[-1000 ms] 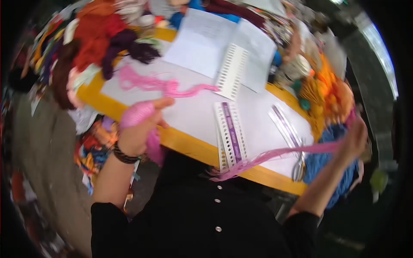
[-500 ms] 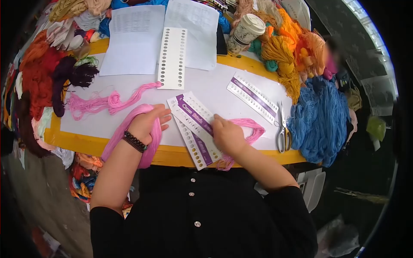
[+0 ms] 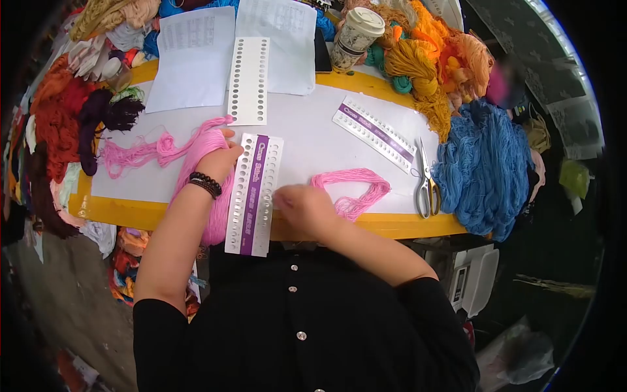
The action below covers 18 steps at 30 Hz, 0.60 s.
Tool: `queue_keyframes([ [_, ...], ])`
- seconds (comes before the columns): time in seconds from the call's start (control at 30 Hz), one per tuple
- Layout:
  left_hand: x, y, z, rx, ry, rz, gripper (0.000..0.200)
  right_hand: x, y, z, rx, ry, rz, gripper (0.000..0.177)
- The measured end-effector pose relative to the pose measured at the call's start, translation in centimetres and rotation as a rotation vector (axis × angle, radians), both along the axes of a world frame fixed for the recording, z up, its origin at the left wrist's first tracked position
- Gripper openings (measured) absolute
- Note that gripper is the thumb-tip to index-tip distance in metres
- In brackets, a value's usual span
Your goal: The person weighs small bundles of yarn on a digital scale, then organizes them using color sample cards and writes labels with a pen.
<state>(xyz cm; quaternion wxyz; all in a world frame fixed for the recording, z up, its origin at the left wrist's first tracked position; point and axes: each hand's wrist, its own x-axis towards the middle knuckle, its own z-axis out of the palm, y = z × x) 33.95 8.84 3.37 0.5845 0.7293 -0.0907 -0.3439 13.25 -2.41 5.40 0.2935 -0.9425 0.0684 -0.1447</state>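
Note:
A thick pink skein of thread [image 3: 204,153] hangs looped over my left hand [image 3: 221,162], near the wrist with its dark bead bracelet. That hand is closed at the upper left edge of the punched cross-stitch thread cards [image 3: 253,196], white with a purple band, which stand nearly upright and overlap. Close by the cards' right edge is my right hand [image 3: 305,210], its fingers curled and blurred; what they grip, if anything, is hidden. A pink thread loop [image 3: 356,189] lies to its right. More loose pink thread [image 3: 140,151] runs up to a blank punched card [image 3: 248,81].
Scissors [image 3: 427,183] lie beside another purple-banded card [image 3: 374,135]. Blue yarn [image 3: 483,170] hangs over the table's right end. Printed sheets [image 3: 189,65], a lidded paper cup [image 3: 356,39] and orange yarn [image 3: 424,39] are at the back; red yarn [image 3: 55,117] is left.
The fanned, tilted cards have been brought left and upright, now nearly lined up. My right hand has moved left with them, uncovering the pink loop. My left hand has risen to the cards' edge.

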Motion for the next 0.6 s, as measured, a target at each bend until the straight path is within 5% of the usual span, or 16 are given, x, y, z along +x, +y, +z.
queue_keyframes([
  [0.07,0.2,0.5,0.0,0.056,-0.077,-0.094,0.044,1.3,-1.6,1.8,0.404,0.116,-0.15,0.021],
  [0.2,0.0,1.1,-0.1,0.01,-0.098,-0.114,0.043,6.3,-3.8,5.1,0.688,0.244,-0.342,0.025],
  [0.47,-1.1,1.1,2.1,0.042,-0.12,-0.138,0.041,10.9,-2.1,-0.7,0.838,0.321,-0.231,0.025],
  [0.6,-1.1,0.5,1.8,-0.137,0.149,-0.006,0.043,11.3,-2.5,-0.8,1.02,0.383,-0.213,0.026],
])
